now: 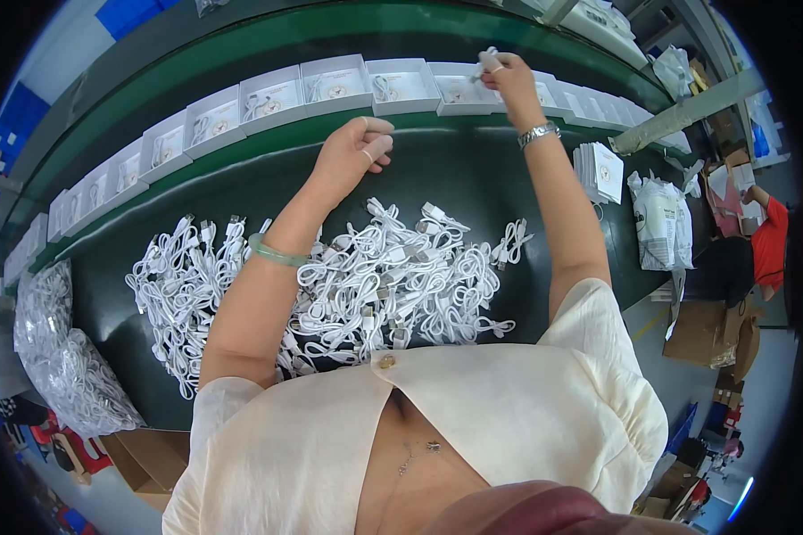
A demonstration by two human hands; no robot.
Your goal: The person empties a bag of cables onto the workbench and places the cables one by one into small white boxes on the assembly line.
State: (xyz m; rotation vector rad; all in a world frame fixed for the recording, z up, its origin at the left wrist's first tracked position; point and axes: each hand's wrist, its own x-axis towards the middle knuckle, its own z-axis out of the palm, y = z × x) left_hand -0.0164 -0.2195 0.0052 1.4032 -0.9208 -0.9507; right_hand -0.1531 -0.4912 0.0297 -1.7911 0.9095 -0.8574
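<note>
My right hand (507, 82) is up at the row of boxes, its fingers closed on a white USB cable (489, 61) bundled in a loop. Just below it stands an open white box (459, 89). My left hand (355, 159) hovers over the green work surface, short of the boxes, with its fingers loosely curled and a little apart; no item shows in it. White covers sit on some fingertips of both hands. Beneath my forearms lies a large pile of looped white USB cables (393, 276), with more cables (183, 294) to the left.
Open white boxes (212, 123) run in a curved row along the back, several with cables inside. A stack of white cards or booklets (600, 174) and a plastic-wrapped pack (660, 223) are at right. Bags of cables (85, 379) lie at left. A person in red (770, 241) is far right.
</note>
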